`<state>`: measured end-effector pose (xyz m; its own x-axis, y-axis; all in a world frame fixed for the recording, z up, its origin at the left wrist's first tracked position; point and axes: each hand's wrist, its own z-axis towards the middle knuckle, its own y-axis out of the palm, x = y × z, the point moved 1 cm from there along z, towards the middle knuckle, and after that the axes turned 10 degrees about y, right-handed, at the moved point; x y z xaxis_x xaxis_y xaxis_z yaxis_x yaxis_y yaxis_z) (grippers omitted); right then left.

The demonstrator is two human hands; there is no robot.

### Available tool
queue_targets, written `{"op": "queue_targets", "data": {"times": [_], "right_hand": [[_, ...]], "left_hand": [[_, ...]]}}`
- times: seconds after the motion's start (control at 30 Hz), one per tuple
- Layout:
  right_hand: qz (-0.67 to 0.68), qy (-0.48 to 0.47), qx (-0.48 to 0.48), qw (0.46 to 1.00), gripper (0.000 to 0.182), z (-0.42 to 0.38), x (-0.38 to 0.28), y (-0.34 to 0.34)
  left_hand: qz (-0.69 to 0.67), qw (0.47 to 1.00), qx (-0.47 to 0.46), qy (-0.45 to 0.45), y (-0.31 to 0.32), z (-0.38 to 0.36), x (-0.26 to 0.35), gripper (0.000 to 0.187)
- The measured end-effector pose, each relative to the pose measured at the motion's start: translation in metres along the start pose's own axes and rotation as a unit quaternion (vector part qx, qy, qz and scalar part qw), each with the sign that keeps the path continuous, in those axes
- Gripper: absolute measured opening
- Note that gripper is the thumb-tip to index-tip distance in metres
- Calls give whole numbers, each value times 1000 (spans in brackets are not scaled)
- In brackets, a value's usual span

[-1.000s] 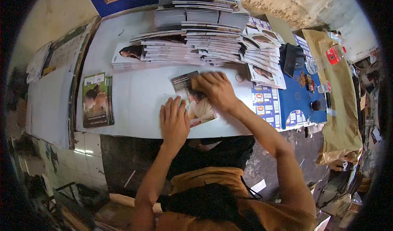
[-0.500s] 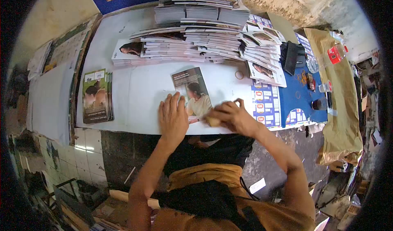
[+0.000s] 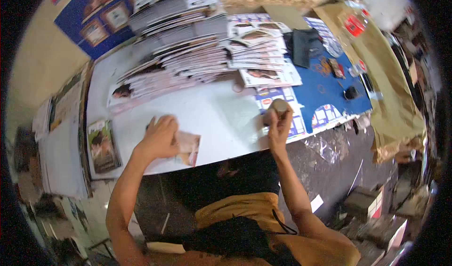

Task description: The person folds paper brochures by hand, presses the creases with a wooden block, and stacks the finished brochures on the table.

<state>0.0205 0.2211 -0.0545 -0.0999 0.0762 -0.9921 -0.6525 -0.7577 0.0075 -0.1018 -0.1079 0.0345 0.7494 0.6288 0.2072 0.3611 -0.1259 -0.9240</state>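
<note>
While the left hand (image 3: 160,136) grips a folded booklet (image 3: 188,148) near the front edge of the white table (image 3: 221,120), the right hand (image 3: 278,124) is lifted at the front right edge, fingers closed around a small tan block (image 3: 278,108). No words on the booklet can be read. Big piles of booklets (image 3: 188,54) fill the back edge, a small stack (image 3: 102,146) sits at the left edge, and the middle is bare.

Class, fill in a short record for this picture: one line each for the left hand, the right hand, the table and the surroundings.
Left hand: left hand grips a folded brochure lying on the white table.
Right hand: right hand holds a small tan block above the table edge.
Table: tall brochure stacks at the back; a finished pile at the left.
Surroundings: black pouch on a blue sheet.
</note>
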Motion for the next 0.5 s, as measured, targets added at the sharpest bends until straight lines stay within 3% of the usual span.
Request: {"op": "queue_targets", "data": {"times": [0.03,0.1,0.13,0.23,0.33,0.4,0.5], "right_hand": [[10,2,-7,1000,48,-1,19,-5],[-4,12,-10,1000,49,-3,19,-4],[-20,-5,-3,1000,49,-3,8,0],[-17,-2,1,1000,48,0,-13,10],[-14,-9,-10,1000,48,2,-10,8],[-21,-21,-2,1000,47,2,-6,8],[-42,-17,7,999,46,-2,-8,5]], "left_hand": [[-53,997,-44,-39,-11,-2,-1,53],[-71,995,22,-60,-32,-17,13,32],[-87,990,102,-35,-42,-18,20,30],[-90,938,332,38,-84,-13,40,28],[-92,856,496,109,-140,39,88,26],[-13,792,570,217,-158,93,109,34],[25,775,589,229,-145,185,125,40]]}}
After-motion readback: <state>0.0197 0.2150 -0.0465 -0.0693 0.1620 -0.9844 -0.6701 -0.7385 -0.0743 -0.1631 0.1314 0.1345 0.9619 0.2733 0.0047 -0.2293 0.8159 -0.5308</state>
